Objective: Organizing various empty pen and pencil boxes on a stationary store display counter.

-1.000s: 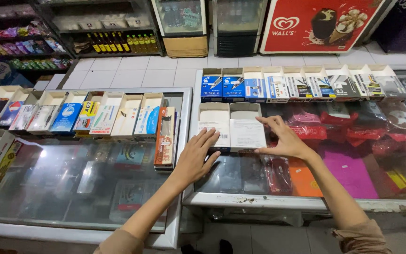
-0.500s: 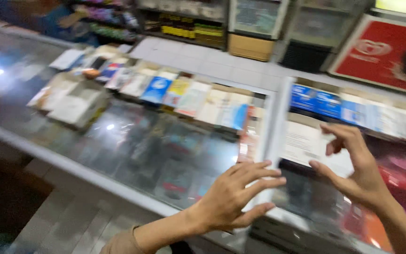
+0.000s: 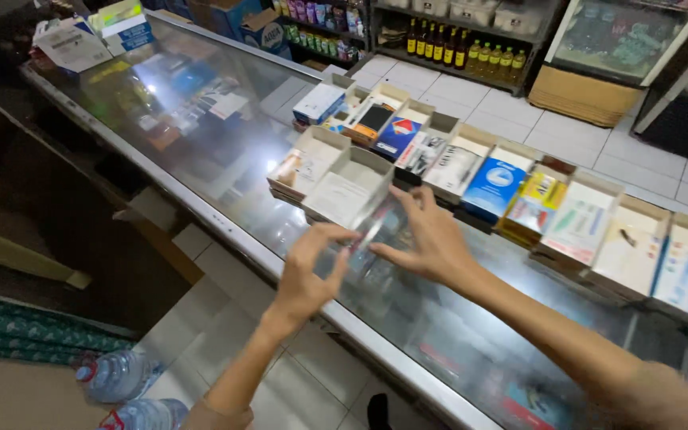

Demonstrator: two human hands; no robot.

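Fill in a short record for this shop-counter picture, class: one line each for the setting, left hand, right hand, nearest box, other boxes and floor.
Setting: glass display counter in a shop, seen from above
Left hand: open, fingers spread, above the counter's near edge, holding nothing
Right hand: open, fingertips at the white open box
Nearest box: white, open-topped, beside a similar box
Other boxes: row of small open display boxes along the counter's far side
Floor: two plastic water bottles at lower left

I see a small shop: glass display surface, rows of open stationery boxes, shelves of bottled goods.
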